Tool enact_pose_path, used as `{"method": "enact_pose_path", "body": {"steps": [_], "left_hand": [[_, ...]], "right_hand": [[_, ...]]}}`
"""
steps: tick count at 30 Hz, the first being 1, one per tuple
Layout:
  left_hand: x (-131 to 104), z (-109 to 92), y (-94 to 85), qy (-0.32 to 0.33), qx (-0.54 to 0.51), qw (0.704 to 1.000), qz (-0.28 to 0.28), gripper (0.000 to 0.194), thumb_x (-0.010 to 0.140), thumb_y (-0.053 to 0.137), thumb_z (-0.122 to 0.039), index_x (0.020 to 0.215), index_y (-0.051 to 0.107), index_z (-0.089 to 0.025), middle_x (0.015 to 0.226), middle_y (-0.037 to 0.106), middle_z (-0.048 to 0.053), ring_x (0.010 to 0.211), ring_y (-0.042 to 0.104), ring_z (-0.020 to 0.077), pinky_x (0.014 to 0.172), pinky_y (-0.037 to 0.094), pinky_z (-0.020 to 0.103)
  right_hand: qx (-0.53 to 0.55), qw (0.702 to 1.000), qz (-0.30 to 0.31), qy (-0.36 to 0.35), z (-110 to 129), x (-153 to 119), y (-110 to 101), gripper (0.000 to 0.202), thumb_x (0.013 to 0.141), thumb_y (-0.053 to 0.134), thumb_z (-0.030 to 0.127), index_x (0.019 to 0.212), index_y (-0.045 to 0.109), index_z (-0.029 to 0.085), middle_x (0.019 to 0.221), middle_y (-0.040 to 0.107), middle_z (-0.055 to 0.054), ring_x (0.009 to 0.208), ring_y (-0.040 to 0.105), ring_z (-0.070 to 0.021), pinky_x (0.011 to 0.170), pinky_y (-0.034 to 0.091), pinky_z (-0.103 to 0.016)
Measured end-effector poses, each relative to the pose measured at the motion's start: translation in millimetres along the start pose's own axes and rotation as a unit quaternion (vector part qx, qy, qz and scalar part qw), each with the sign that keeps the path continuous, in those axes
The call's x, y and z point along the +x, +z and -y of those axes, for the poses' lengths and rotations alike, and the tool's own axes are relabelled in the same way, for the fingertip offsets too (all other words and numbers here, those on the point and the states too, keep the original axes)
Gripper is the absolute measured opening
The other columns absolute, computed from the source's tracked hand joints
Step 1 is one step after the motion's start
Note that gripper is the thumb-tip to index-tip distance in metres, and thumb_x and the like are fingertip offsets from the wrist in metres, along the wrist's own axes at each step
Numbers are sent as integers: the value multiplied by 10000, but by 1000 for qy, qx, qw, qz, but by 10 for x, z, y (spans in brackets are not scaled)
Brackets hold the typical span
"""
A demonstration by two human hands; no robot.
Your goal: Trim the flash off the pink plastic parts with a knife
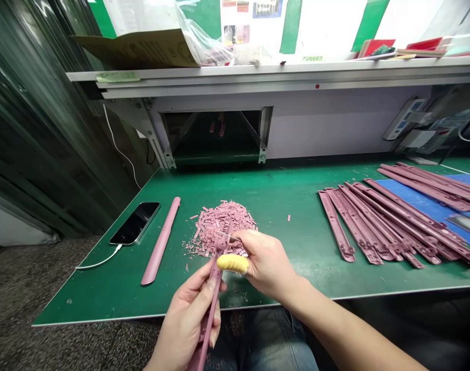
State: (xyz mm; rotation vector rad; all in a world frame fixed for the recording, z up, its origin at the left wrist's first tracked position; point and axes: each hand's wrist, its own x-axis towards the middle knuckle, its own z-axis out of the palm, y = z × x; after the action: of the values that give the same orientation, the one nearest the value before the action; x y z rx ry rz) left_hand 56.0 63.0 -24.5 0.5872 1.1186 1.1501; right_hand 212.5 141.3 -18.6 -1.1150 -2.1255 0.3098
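My left hand (194, 314) is wrapped round a long pink plastic strip (212, 319), tilted with its far end away from me. At that far end, my right hand (268, 260) pinches a thin metal blade (226, 235), which lies across the strip. A yellow finger cot (233, 264) covers one digit of my right hand and rests close against the strip. Just beyond both hands is a heap of pink plastic shavings (225, 219). The blade's handle, if any, is hidden in my fingers.
Left of the heap lie one pink strip (161, 242) and a phone (135, 223) on a white cable (99, 265). Many pink strips (374, 226) are piled at the right, partly on a blue sheet (408, 193). A conveyor opening (215, 139) sits under the shelf (258, 74).
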Motion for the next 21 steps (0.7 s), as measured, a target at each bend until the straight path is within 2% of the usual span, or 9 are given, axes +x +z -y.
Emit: {"method": "enact_pose_path", "body": {"steps": [2, 4, 6, 10, 13, 15, 18, 21], "left_hand": [[14, 39, -28, -3, -15, 1000, 14, 438, 778, 711, -379, 1179, 630, -221, 629, 596, -21, 414, 461, 34, 394, 370, 122], [41, 77, -63, -9, -49, 999, 21, 370, 796, 709, -321, 1151, 662, -229, 715, 636, 4, 548, 546, 51, 516, 435, 128], [61, 101, -77, -8, -89, 996, 20, 338, 786, 725, -260, 1121, 687, -239, 763, 639, 5, 676, 572, 70, 600, 454, 131], [56, 103, -34, -4, -134, 991, 14, 310, 735, 765, -213, 1043, 730, -226, 724, 632, -10, 643, 539, 61, 590, 456, 118], [55, 81, -12, 12, -117, 993, 32, 277, 758, 744, -204, 1035, 730, -218, 768, 667, -2, 715, 593, 77, 693, 497, 135], [83, 53, -16, 37, -92, 994, 52, 253, 789, 713, -194, 1041, 722, -205, 810, 677, 7, 742, 615, 86, 724, 507, 149], [191, -40, -22, 61, -76, 994, 54, 256, 785, 708, -170, 1041, 711, -174, 781, 667, 15, 644, 602, 79, 630, 511, 155], [383, -218, -21, 101, -95, 989, 43, 251, 810, 669, -146, 1059, 698, -167, 746, 636, -2, 620, 576, 61, 616, 498, 145]], "right_hand": [[-56, 998, 3, -9, -7, 47, -18, 551, 903, 368, 669, 764, 587, 183, 695, 606, -25, 644, 527, -149, 572, 303, -246], [-97, 995, 11, -15, -16, 59, -34, 579, 903, 339, 684, 703, 546, 182, 668, 592, -21, 620, 507, -141, 550, 265, -252], [-121, 992, 18, -16, -24, 47, -43, 574, 911, 332, 676, 684, 518, 182, 662, 586, -17, 607, 493, -135, 538, 238, -258], [-144, 989, 28, -17, -44, 6, -48, 488, 942, 377, 588, 699, 500, 183, 681, 590, -14, 613, 489, -134, 528, 211, -266], [-147, 988, 31, -30, -18, -29, -46, 383, 942, 453, 485, 702, 485, 188, 677, 580, -2, 588, 472, -130, 514, 183, -275], [-143, 988, 42, -43, 61, -77, -35, 333, 926, 494, 437, 700, 480, 192, 664, 573, 4, 561, 459, -129, 505, 161, -283], [-120, 986, 77, -88, 278, -231, 27, 276, 893, 537, 384, 697, 487, 196, 645, 570, 1, 537, 458, -138, 498, 143, -296], [-76, 978, 115, -156, 542, -538, 222, 247, 824, 609, 376, 692, 492, 202, 634, 573, -4, 520, 463, -152, 483, 141, -303]]}}
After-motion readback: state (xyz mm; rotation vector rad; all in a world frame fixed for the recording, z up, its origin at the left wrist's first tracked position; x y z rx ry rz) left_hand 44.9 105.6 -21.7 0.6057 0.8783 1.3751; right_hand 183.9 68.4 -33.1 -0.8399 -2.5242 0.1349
